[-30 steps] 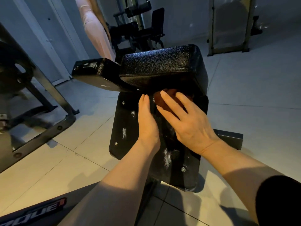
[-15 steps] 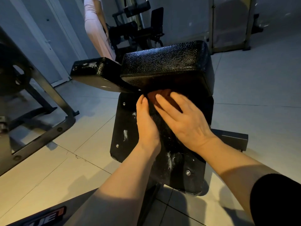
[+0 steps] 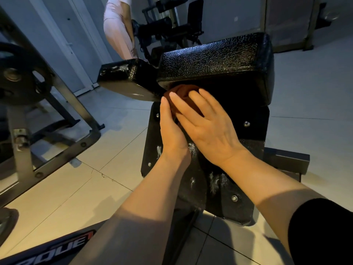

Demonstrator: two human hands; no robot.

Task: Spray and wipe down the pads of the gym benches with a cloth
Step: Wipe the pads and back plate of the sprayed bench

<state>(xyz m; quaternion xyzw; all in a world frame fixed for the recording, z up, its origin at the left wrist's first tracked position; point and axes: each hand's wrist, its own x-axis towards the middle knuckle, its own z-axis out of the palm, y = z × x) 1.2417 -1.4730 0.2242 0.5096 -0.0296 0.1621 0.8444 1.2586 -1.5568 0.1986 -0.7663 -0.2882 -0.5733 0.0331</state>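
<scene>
— Where's the cloth right now?

— The reddish-brown cloth (image 3: pixel 183 92) is bunched up just under the front lip of the upper black pad (image 3: pixel 215 60), pushed against the dark face below it. My right hand (image 3: pixel 208 129) lies flat over it, fingers straight and a little spread, pressing it to the surface. I am not curling round it; the fingers (image 3: pixel 183 106) just lie on top.

— And your other hand?

— My left hand (image 3: pixel 172 131) stands on its edge right beside the right one, fingers straight and together, touching the cloth's left side and the black backing board (image 3: pixel 256 131) of the bench. It holds nothing.

— What does the board look like?

— Black, with silver bolts at its corners and whitish streaks (image 3: pixel 215 181) lower down, below my wrists. I cannot tell whether they are foam or scuffing.

— Anything next to that pad?

— A second, smaller pad (image 3: pixel 126 79) juts out to the left, touching the big one's corner, with pale smears on its top.

— And around the bench?

— Pale floor tiles (image 3: pixel 309 104) everywhere. To my left a grey steel frame (image 3: pixel 57 104) carries a dark weight plate (image 3: pixel 17 75). Further back another black machine (image 3: pixel 168 27) stands by the wall, and a person in light pink clothes (image 3: pixel 116 29) is beside it. At the bottom left, a dark bar with lettering (image 3: pixel 63 247) crosses under my arm.
</scene>
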